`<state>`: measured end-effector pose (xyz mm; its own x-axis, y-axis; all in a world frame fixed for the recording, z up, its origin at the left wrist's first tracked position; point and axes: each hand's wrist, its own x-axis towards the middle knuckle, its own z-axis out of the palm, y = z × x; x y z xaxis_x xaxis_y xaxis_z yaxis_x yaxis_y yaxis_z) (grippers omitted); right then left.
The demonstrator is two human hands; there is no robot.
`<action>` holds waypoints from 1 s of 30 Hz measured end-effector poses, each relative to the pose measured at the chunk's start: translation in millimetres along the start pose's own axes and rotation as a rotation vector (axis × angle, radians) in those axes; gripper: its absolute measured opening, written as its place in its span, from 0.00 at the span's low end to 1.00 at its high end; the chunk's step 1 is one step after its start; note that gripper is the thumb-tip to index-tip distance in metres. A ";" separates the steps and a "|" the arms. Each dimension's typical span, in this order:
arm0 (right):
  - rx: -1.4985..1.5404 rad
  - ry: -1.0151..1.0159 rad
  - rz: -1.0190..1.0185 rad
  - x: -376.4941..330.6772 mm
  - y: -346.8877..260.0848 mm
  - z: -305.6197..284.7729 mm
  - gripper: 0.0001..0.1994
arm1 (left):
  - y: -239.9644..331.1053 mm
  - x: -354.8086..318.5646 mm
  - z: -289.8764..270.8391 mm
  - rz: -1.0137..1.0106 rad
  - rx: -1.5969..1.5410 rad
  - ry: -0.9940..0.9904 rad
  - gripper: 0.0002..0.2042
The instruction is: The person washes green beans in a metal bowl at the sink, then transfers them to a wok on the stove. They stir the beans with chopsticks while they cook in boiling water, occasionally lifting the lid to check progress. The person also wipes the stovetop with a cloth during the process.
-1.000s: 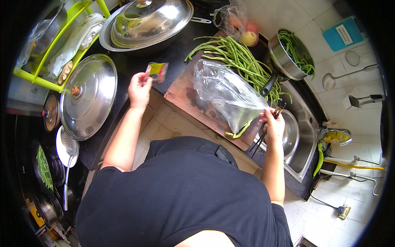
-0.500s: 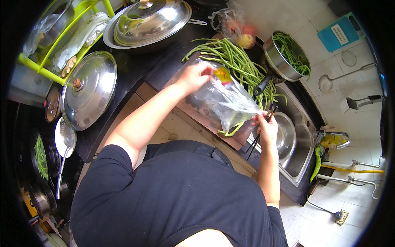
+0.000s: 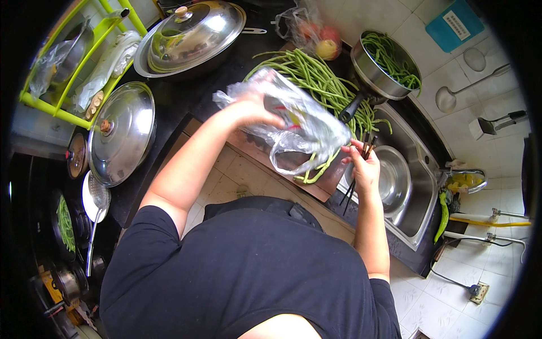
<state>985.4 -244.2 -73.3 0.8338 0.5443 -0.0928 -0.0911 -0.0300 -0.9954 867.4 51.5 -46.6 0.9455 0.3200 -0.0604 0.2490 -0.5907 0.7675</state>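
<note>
Bag: the clear bag (image 3: 322, 127) hangs between the two hands, over the board (image 3: 323, 191) and just in front of the heaped beans (image 3: 307, 70).
Left hand: the left hand (image 3: 255, 110) is at the bag's upper left, thumb spread from the other fingers; film and blur cover the tips, so I cannot tell whether they grip.
Right hand: the right hand (image 3: 364, 166) has its fingers closed around dark chopsticks (image 3: 367, 150), with the tips at the bag's right corner, seemingly pinching it.
Patch: a red and yellow patch (image 3: 294, 120) shows at the bag's middle, perhaps a packet; inside or behind the film, I cannot tell.
Bag's feel: probably very light, limp and slick; it should crumple and cling rather than keep a shape, and thin film may tear if jerked.
Bag's hold: best pinched at a corner or gathered edge, thumb against forefinger; the loose loop (image 3: 292, 172) of film below looks easy to hook.
Chopsticks' feel: likely light, stiff and smooth, apt to roll or slide apart; a firm grasp near the upper ends suits them.
Beans' feel: likely bendy, though they could snap; some poke past the bag's lower edge, so a low grasp might snag them.
</note>
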 end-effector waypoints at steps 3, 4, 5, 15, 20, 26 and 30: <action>0.009 -0.010 0.001 2.7 -12.7 13.2 0.14 | -6.2 12.8 -20.1 -0.140 -0.262 0.375 0.61; -0.007 -0.026 -0.014 4.2 -11.1 13.2 0.13 | -23.3 23.3 -21.2 -0.057 -0.230 0.529 0.65; -0.006 -0.034 -0.022 4.7 -8.9 12.9 0.13 | -36.1 31.7 -19.4 -0.046 -0.155 0.652 0.62; -0.112 0.049 -0.031 -20.8 -11.4 -0.6 0.08 | -76.6 40.6 17.0 -0.470 -0.863 0.580 0.20; -0.195 0.004 -0.080 -41.3 -46.6 1.4 0.04 | -50.8 34.5 -4.7 -0.640 -1.480 0.452 0.19; -0.277 -0.082 -0.365 -53.6 -67.5 -18.0 0.06 | -7.3 10.0 0.3 -0.599 -1.640 0.390 0.19; -0.059 -0.056 -0.385 -55.4 -79.2 -39.5 0.11 | 17.4 -28.0 20.7 -0.483 -1.411 0.441 0.21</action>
<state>967.9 -305.2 9.6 0.7696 0.5704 0.2871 0.2552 0.1374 -0.9571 849.6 16.9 -44.8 0.6389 0.6019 -0.4790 -0.1308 0.6987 0.7034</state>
